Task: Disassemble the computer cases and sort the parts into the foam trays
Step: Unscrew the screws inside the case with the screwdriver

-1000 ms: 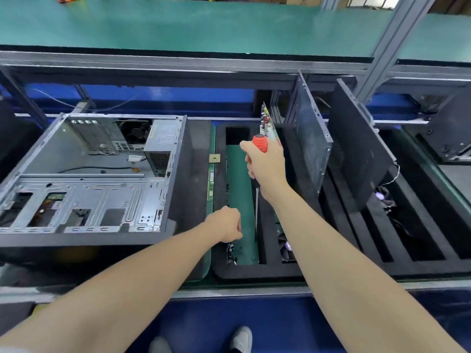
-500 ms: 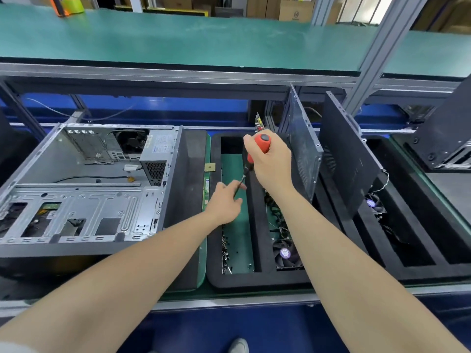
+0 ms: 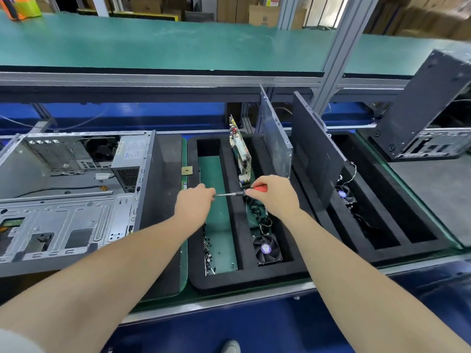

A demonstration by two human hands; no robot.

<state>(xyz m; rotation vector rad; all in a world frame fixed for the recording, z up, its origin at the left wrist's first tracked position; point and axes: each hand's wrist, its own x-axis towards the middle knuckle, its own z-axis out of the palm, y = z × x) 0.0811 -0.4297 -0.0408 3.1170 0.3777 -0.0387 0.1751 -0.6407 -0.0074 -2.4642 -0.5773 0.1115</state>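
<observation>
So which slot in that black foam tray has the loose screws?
The leftmost slot, with the green floor: screws lie along its near left wall. The next slot holds a fan and circuit board; panels stand farther right.

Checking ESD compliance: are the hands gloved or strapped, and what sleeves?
No gloves or wrist strap show on the left hand or right hand. No sleeve covers either forearm; only a pale sleeve edge shows, high on the left arm.

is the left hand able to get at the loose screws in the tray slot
Probably yes: the screws lie uncovered in the open slot, just on the near side of the left hand. It pinches the screwdriver shaft, though, so it must let go first.
</observation>
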